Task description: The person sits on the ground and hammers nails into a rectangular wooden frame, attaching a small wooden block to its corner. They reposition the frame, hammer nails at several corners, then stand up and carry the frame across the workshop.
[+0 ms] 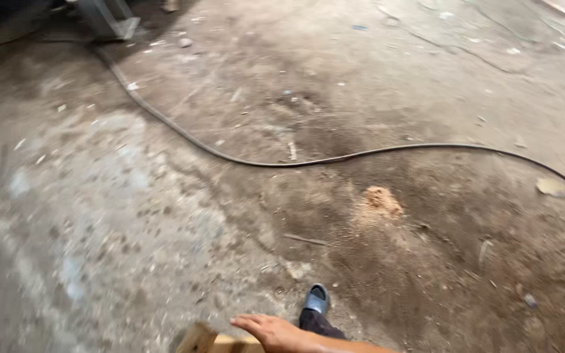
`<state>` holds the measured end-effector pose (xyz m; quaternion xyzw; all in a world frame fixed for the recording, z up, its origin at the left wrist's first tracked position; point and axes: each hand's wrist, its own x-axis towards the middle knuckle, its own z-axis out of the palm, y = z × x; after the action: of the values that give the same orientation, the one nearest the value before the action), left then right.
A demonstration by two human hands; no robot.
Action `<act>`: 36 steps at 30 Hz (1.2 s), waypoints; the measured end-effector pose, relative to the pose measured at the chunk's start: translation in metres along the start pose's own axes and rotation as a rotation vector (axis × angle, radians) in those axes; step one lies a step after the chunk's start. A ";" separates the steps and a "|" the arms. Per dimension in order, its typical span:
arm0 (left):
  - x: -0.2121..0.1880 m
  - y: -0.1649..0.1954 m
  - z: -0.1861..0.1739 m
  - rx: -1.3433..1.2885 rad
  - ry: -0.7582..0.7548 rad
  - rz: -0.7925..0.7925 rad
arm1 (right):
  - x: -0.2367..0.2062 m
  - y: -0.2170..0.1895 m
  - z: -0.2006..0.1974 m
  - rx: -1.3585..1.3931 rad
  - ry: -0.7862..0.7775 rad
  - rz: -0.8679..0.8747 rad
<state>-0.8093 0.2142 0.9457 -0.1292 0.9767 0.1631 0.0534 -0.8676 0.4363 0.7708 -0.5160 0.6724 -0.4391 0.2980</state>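
Down at the near edge, your right hand lies flat with fingers stretched out to the left, resting on a piece of pale wood that pokes into view at the bottom. The fingers are spread loosely, not clenched on the wood. Your left hand is out of view. Just right of the hand, your foot in a grey-blue slide sandal stands on the concrete floor, with a dark trouser leg above it. Beyond the sandal, toward the right, a small heap of orange-brown sawdust sits on a wide dark stain. A long black cable snakes across the floor from the far left corner, dips through the middle, then arcs away to the right edge. Small scraps, chips and pale flecks of debris are scattered over the dusty floor. At the far left, the foot of a grey metal frame shows, blurred and cut off by the top edge.
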 end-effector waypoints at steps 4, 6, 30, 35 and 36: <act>0.140 0.089 -0.014 0.007 -0.013 0.155 | 0.019 0.025 -0.152 0.121 0.085 0.127; 0.216 0.135 -0.013 0.038 -0.018 0.213 | 0.016 0.041 -0.245 0.074 0.160 0.264; 1.061 0.855 -0.068 0.302 -0.144 0.812 | -0.279 0.411 -1.138 -0.329 1.285 0.717; 1.215 1.075 -0.046 0.133 -0.063 0.962 | -0.370 0.495 -1.362 -0.351 1.410 0.671; 1.243 1.122 -0.049 0.115 -0.059 0.963 | -0.388 0.505 -1.416 -0.282 1.418 0.675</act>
<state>-2.3094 0.9302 1.1520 0.3453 0.9310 0.1186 0.0066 -2.1823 1.2493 0.9151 0.0848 0.8709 -0.4597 -0.1519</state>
